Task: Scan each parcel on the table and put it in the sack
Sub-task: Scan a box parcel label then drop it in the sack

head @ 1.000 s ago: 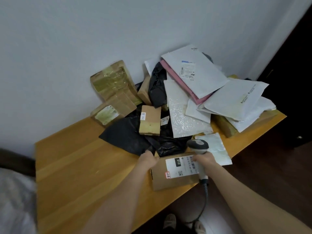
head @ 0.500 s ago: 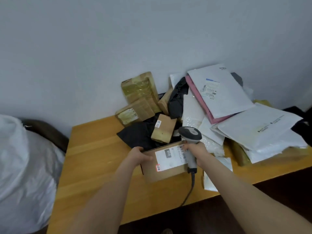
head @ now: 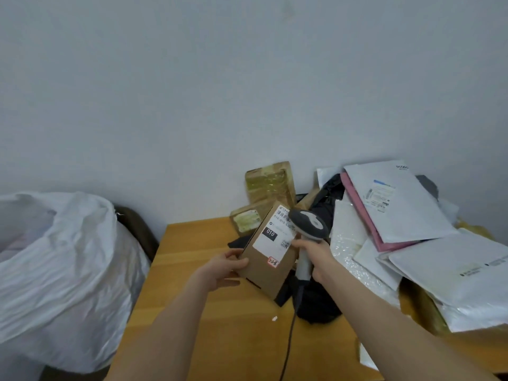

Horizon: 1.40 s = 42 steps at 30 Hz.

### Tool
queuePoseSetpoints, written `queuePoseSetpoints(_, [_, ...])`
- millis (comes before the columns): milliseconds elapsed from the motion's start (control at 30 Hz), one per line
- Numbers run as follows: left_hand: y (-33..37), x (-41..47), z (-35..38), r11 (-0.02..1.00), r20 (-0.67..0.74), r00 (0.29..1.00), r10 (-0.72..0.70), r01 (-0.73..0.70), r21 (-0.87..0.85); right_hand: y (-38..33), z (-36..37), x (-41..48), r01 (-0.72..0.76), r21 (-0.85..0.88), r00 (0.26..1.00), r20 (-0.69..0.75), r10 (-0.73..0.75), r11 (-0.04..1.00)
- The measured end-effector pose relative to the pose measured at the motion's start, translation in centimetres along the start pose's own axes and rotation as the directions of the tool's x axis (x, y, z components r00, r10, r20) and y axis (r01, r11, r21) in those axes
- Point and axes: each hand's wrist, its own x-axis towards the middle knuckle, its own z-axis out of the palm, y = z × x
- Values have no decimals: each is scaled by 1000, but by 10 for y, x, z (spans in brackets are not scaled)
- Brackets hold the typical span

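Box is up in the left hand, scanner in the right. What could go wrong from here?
The left hand grips the box by one edge only, tilted; it might slip on the way to the sack. The cord of the scanner trails over the table beside a black bag and could snag.

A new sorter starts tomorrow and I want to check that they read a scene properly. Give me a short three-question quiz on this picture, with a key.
1. True or false: the brown box lies flat on the table.
2. Which hand grips the scanner? A: left. B: right. C: neither.
3. On which side of the table, from the person's own view, does the white sack stand?

Key
1. False: the left hand holds it tilted up.
2. B: the right hand is round its handle.
3. The left.
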Motion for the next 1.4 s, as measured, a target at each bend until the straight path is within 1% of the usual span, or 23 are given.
queuePoseSetpoints(67, [3, -3, -6, 997, 89, 996, 4, -11, 75, -2, 12, -1, 18, 0, 1000, 24, -18, 1000])
queuePoseSetpoints(100, [6, -3, -8, 996, 99, 995, 7, -16, 88, -3, 18, -2, 23, -18, 999, 33, -23, 1000])
queuePoseSetpoints(200, [16, -3, -14, 994, 39, 999, 34, -38, 104, -3, 33, -4, 36, -101, 998, 61, -30, 994])
queuePoseSetpoints(300, [21, 1, -28, 980, -42, 996, 73, -64, 187, 0, 45, -6, 63, -131, 997, 61, -55, 989])
queuePoseSetpoints(467, [16, 11, -52, 991, -25, 993, 113, -111, 68, 0, 65, -13, 141, -211, 986, 112, -119, 967])
queuePoseSetpoints(533, [11, 14, -57, 990, -46, 989, 141, -139, 38, 4, 74, -16, 167, -248, 985, 73, -153, 954])
queuePoseSetpoints(633, [1, 19, -62, 985, -112, 978, 174, -173, 13, 12, 84, -24, 215, -294, 975, 19, -220, 931])
queuePoseSetpoints(733, [-8, 27, -67, 982, -161, 970, 183, -188, -14, 20, 98, -35, 217, -314, 976, 38, -216, 924])
queuePoseSetpoints(967, [-22, 35, -75, 978, -215, 959, 184, -200, -54, 39, 133, -58, 206, -326, 978, 35, -205, 923])
queuePoseSetpoints(1200, [-30, 37, -84, 981, -253, 951, 176, -190, -33, 47, 148, -67, 190, -342, 981, 37, -188, 920])
queuePoseSetpoints(1400, [-33, 38, -90, 981, -248, 953, 174, -190, -43, 44, 152, -71, 167, -335, 985, 29, -167, 927])
